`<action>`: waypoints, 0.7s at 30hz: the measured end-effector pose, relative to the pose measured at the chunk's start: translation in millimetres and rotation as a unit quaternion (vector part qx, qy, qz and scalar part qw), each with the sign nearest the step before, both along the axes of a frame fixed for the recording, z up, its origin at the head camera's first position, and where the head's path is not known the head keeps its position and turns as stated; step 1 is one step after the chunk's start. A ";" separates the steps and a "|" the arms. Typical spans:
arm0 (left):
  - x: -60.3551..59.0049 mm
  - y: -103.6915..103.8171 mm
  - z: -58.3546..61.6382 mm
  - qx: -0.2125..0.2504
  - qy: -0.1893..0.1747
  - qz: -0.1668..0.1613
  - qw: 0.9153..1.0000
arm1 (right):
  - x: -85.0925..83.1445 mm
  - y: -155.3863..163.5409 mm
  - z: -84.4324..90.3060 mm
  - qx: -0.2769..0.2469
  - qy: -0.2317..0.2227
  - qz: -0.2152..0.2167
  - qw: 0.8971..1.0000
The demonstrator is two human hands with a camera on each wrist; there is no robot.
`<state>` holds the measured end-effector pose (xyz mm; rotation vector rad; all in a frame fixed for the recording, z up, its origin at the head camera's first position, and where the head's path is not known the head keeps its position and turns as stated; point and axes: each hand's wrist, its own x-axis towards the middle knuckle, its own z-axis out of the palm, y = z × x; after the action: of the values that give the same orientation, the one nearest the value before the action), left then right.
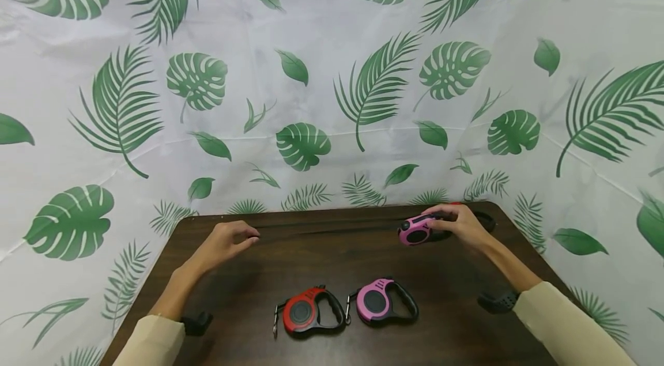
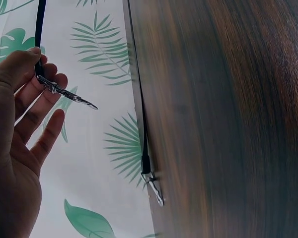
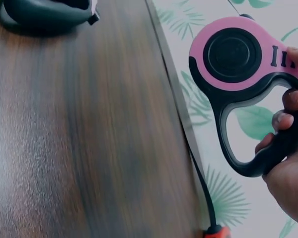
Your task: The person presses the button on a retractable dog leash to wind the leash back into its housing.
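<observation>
Right hand [image 1: 461,225] grips pink-and-black plastic retractable leash housing [image 1: 417,230] by its handle, at far right of dark wood table [image 1: 311,256]. Left hand [image 1: 228,239] pinches silver metal clip [image 2: 64,91] of black leash strap [image 1: 332,229], pulled out across far edge. Judged: extension approx. done; retract/release left. Near edge: red-and-black leash [image 1: 306,311], second pink leash [image 1: 384,300], untouched. Lock btn state hidden under thumb.

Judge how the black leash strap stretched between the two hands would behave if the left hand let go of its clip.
The strap looks thin and flat, so probably floppy. It runs taut from the left hand to the pink retractable leash in the right hand, so it may snap back. The metal clip could whip about.
</observation>
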<state>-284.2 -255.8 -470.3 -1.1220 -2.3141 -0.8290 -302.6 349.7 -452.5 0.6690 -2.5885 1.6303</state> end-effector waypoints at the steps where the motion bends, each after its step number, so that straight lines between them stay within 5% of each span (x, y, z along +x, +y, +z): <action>1: -0.6 0.6 0.8 0.001 0.001 0.000 1.000 | -0.6 -2.1 1.4 -0.004 -0.003 0.000 1.000; 21: 1.9 13.6 1.0 0.013 -0.007 0.005 1.000 | -2.6 -39.3 2.9 -0.033 -0.035 0.025 0.999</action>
<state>-282.3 -242.2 -469.3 -1.0960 -2.3120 -0.8643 -305.2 310.4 -449.6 0.6911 -2.5718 1.7764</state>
